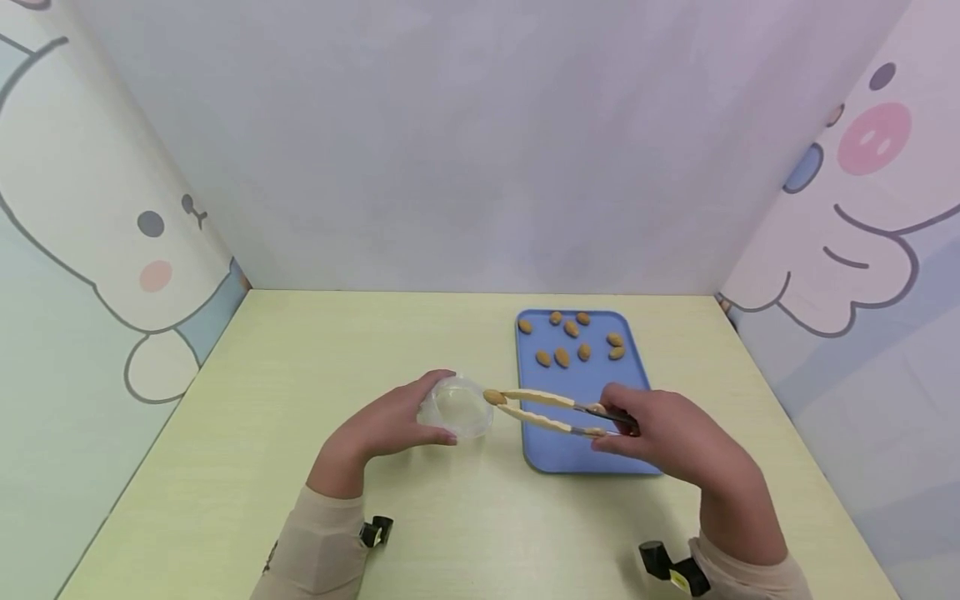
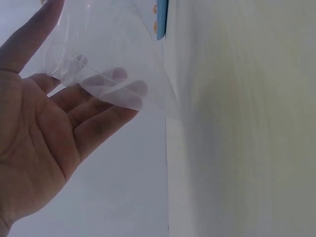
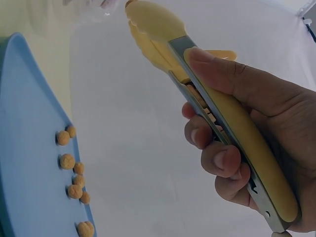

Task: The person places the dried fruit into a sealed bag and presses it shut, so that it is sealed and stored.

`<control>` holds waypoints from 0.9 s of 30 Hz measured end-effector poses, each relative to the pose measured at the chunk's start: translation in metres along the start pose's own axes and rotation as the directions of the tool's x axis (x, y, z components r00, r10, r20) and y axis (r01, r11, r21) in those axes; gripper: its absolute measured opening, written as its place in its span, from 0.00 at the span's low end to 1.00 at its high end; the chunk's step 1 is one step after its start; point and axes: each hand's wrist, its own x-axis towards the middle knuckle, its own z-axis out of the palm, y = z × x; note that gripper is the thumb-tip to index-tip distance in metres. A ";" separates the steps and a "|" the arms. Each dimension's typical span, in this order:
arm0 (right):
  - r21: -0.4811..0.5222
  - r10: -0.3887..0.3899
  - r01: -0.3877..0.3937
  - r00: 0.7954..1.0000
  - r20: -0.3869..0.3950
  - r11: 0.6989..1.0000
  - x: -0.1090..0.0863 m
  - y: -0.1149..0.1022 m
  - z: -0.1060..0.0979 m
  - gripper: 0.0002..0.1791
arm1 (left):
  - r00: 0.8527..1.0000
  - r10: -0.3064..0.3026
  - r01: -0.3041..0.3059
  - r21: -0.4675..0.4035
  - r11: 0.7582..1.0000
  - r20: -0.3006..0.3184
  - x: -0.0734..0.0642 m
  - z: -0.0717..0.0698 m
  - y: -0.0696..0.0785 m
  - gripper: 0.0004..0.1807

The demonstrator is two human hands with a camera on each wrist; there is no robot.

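A clear plastic cup (image 1: 459, 408) stands at the middle of the table, and my left hand (image 1: 393, 423) holds it from the left, thumb on the near side and fingers round the far side. In the left wrist view, fingertips show through the wall of the cup (image 2: 108, 44). My right hand (image 1: 667, 433) grips yellow-tipped metal tongs (image 1: 543, 398), thumb on one arm and fingers curled round the other. Between the tong tips is a brown almond (image 1: 494, 397), right by the cup's rim. Several more almonds (image 1: 562, 357) lie on a blue tray (image 1: 555, 458).
The tray stands right of the cup, under the tongs, with its almonds toward the far end. Pale yellow tabletop (image 1: 337, 342) stretches left of the cup. A plain back wall (image 1: 480, 167) and cartoon-printed side walls (image 1: 847, 208) border the table.
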 end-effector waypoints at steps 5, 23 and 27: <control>-0.011 -0.032 0.032 0.999 0.009 0.999 0.004 -0.006 0.004 0.18 | 1.000 0.008 -0.008 0.002 1.000 -0.003 -0.001 0.000 0.002 0.49; -0.056 -0.066 0.067 0.998 0.011 0.996 0.013 -0.013 0.013 0.18 | 1.000 0.024 -0.024 0.001 1.000 -0.001 0.000 0.003 0.003 0.50; -0.065 -0.048 0.048 0.999 0.002 0.997 0.013 -0.014 0.013 0.20 | 0.999 0.034 -0.034 0.014 0.999 -0.003 0.000 0.003 0.004 0.49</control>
